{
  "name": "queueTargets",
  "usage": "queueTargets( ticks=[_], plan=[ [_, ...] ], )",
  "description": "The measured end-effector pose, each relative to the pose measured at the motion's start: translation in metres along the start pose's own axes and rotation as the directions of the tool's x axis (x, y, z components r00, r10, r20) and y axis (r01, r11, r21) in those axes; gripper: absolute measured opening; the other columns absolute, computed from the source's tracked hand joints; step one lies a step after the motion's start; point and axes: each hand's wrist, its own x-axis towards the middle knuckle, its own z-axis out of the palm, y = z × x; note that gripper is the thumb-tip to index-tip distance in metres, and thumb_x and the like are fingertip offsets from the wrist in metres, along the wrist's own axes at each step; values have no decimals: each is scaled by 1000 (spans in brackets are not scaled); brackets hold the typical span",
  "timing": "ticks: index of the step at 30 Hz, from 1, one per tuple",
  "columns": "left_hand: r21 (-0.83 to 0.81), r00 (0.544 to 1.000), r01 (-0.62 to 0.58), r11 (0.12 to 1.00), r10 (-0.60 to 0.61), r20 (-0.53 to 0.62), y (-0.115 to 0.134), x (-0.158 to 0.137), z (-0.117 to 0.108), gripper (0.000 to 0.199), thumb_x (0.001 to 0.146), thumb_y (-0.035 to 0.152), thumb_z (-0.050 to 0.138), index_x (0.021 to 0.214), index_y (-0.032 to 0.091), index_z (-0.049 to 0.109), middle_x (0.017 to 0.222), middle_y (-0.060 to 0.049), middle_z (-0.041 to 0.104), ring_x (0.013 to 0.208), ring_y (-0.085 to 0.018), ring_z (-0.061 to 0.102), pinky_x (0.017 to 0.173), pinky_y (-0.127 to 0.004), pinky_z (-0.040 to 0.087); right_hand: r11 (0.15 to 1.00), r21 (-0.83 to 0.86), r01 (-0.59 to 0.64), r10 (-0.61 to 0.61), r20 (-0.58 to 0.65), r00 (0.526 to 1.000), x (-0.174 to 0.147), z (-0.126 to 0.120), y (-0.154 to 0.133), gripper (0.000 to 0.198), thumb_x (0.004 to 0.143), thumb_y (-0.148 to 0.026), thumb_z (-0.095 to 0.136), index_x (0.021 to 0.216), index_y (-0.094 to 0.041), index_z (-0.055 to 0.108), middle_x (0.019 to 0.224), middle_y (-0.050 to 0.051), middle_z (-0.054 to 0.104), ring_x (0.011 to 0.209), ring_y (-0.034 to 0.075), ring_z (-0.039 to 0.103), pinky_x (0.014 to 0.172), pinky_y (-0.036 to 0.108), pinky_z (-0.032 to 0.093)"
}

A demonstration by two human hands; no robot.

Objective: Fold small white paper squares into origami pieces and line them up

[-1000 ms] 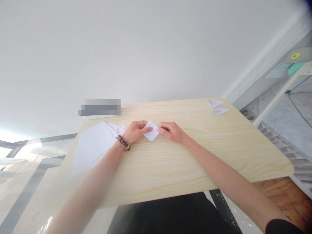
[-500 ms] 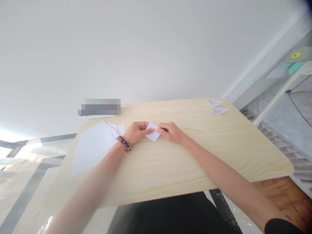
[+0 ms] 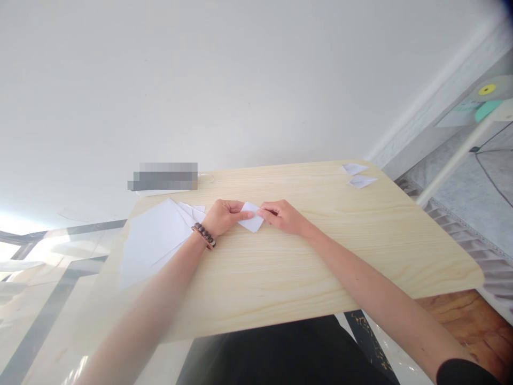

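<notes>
A small folded piece of white paper (image 3: 251, 220), diamond-shaped, is held between both my hands above the middle of the table. My left hand (image 3: 225, 216) pinches its left corner, thumb on top and fingers behind. At the right corner, my right hand (image 3: 282, 216) grips the paper between thumb and curled fingers. The fingertips behind the paper are hidden. A dark beaded bracelet (image 3: 204, 235) circles my left wrist.
White paper sheets (image 3: 150, 235) lie left of my left hand on the pale wooden table (image 3: 320, 278). Two folded paper pieces (image 3: 362, 182) rest at the back right corner. A blurred-out object (image 3: 166, 177) stands at the back left, against the wall (image 3: 240, 80).
Both hands stay in nearly the same place on the folded paper. My right thumb and fingers have shifted very slightly; the paper keeps its diamond shape.
</notes>
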Motion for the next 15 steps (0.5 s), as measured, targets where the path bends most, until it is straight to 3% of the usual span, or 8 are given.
queueTargets(
  ticks=[7,15],
  plan=[
    [-78,999,37,996,-35,33,-5,4,0,43,66,48,64,92,15,67,86,-6,69,79,-22,63,72,-32,50,1000,-20,-2,-1,-139,990,-1,1,5,33,84,-35,38,56,-16,39,53,-4,37,49,6,31,49,22,24],
    [-148,999,29,989,-22,46,-5,4,0,40,65,46,65,88,12,68,83,-6,68,79,-21,62,72,-33,51,1000,5,-15,16,-128,992,-1,0,4,34,84,-36,38,56,-17,38,53,-4,36,48,7,30,48,22,23]
  ],
)
